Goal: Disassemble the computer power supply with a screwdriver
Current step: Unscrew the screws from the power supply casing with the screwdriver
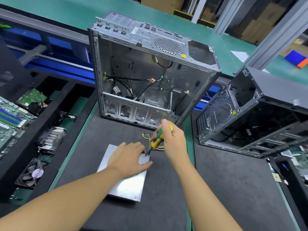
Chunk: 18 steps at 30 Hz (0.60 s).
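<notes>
R hand (171,140) is wrapped round the green-yellow handle of the screwdriver (157,140). The shaft tilts down-left, w/ the tip at the PSU's (128,184) far right corner. L hand (130,157) lies flat on the PSU top, fingers straight, pressing down.

The PSU is a plain silver box lying flat on the black mat (225,180), centre front. Wires (146,136), yellow/black/purple, trail off its far end, just beside the screwdriver.

Behind is a gutted case (150,72), open side toward the camera, loose cables inside. A 2nd case (250,114) sits to the right, tipped. On the left are a heatsink (51,139), fan (33,172), motherboard (10,117) and hard drive (33,99). A green bench (66,14) runs beyond.

Both cases carry yellow stickers, text too small to read.
</notes>
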Available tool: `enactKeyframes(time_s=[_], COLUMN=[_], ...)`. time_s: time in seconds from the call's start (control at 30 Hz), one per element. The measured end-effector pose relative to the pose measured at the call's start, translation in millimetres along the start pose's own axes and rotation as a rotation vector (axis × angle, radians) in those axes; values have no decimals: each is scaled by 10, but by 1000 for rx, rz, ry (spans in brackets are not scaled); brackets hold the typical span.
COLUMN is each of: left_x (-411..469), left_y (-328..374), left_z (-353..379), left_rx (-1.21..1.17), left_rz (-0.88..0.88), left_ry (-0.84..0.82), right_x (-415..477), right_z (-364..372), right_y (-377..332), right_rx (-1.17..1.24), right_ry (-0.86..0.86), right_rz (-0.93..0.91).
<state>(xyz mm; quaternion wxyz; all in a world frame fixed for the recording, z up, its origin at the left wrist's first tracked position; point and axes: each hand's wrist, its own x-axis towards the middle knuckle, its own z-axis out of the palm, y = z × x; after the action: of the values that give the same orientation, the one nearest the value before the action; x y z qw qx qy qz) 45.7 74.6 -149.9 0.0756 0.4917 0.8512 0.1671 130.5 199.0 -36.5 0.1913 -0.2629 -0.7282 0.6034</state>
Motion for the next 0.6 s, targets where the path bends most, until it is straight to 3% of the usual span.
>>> enactKeyframes(time_s=[0.13,0.33,0.6], left_x=[-26,-44,-37], left_y=[-27,-8,-4], left_z=[-27,-12,-7], left_rx=[-152,-132,-138], left_rz=[47,40,-6], left_ry=[46,76,14], right_x=[-60,-62,-90], right_z=[51,107,-64], right_y=[-23,-303,-640], right_rx=[-75,-527,-956], right_ry=[75,-273,-266], right_rz=[16,-25,17])
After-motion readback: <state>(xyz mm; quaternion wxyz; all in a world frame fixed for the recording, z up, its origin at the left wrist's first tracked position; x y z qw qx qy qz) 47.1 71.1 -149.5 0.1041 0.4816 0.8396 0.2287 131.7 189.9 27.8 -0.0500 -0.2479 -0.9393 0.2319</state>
